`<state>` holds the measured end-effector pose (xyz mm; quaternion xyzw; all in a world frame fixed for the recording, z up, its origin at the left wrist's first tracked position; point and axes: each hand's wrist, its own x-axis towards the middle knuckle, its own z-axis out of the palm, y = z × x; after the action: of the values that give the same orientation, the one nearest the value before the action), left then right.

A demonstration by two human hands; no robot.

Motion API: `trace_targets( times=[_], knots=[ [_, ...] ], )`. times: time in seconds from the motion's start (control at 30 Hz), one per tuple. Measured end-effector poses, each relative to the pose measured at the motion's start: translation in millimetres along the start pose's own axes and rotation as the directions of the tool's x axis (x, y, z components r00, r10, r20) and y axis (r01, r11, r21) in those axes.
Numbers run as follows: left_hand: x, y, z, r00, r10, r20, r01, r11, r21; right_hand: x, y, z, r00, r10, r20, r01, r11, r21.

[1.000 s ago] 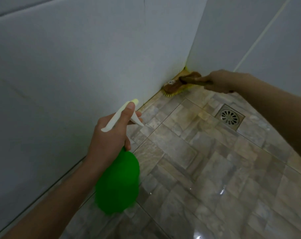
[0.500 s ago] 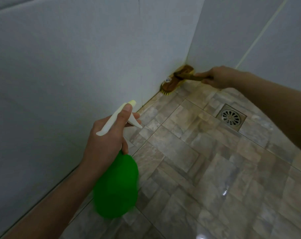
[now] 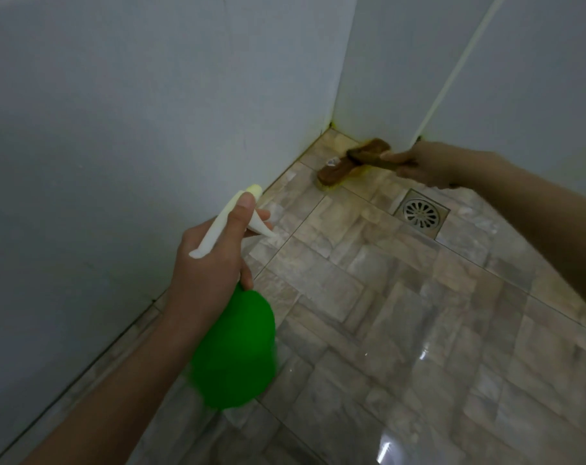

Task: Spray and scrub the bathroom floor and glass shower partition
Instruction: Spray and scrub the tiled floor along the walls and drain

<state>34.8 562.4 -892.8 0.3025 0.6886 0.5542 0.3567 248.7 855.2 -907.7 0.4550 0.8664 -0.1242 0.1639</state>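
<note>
My left hand grips a green spray bottle by its neck, thumb along the white trigger head, nozzle aimed toward the far corner. My right hand holds the handle of a brown scrub brush. The brush head rests bristles down on the stone-pattern floor tiles, near the corner where two pale walls meet. Yellowish stain shows on the floor around the brush.
A square metal floor drain sits just right of the brush, below my right hand. Pale wall tiles close off the left side and the back. The wet floor reflects light at the lower right.
The brush and my right hand have slid right along the back wall, away from the left wall's base. My left hand still holds the bottle in about the same pose.
</note>
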Motion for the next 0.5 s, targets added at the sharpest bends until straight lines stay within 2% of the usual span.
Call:
trace_targets(
  times=[0.13, 0.2, 0.27, 0.33, 0.43, 0.5],
  knots=[
    [-4.2, 4.0, 5.3, 0.999, -0.023, 0.038, 0.023, 1.000, -0.016, -44.2, 31.3, -16.4, 0.966, 0.199, 0.165, -0.185, 0.978, -0.095],
    [-6.4, 2.5, 8.7, 0.999, -0.027, 0.043, 0.027, 1.000, -0.013, -40.8, 25.9, -10.1, 0.976, 0.192, 0.099, -0.175, 0.971, -0.161],
    [-8.4, -1.5, 12.0, 0.999, -0.019, 0.036, 0.019, 1.000, 0.000, -27.5, 22.6, 7.4, 0.988, 0.156, 0.021, -0.154, 0.985, -0.080],
    [-9.9, -4.1, 14.6, 1.000, -0.005, 0.024, 0.005, 1.000, 0.017, -29.4, 30.4, 22.9, 0.991, 0.133, 0.001, -0.133, 0.990, 0.053],
    [-12.6, -0.1, 13.0, 1.000, -0.014, -0.007, 0.014, 1.000, -0.015, -62.5, 56.2, 29.8, 0.986, 0.164, 0.037, -0.167, 0.981, 0.098],
    [-15.2, 4.1, 11.4, 1.000, -0.019, -0.009, 0.019, 1.000, -0.020, -86.1, 62.0, 27.2, 0.977, 0.187, 0.100, -0.194, 0.979, 0.066]
  ],
)
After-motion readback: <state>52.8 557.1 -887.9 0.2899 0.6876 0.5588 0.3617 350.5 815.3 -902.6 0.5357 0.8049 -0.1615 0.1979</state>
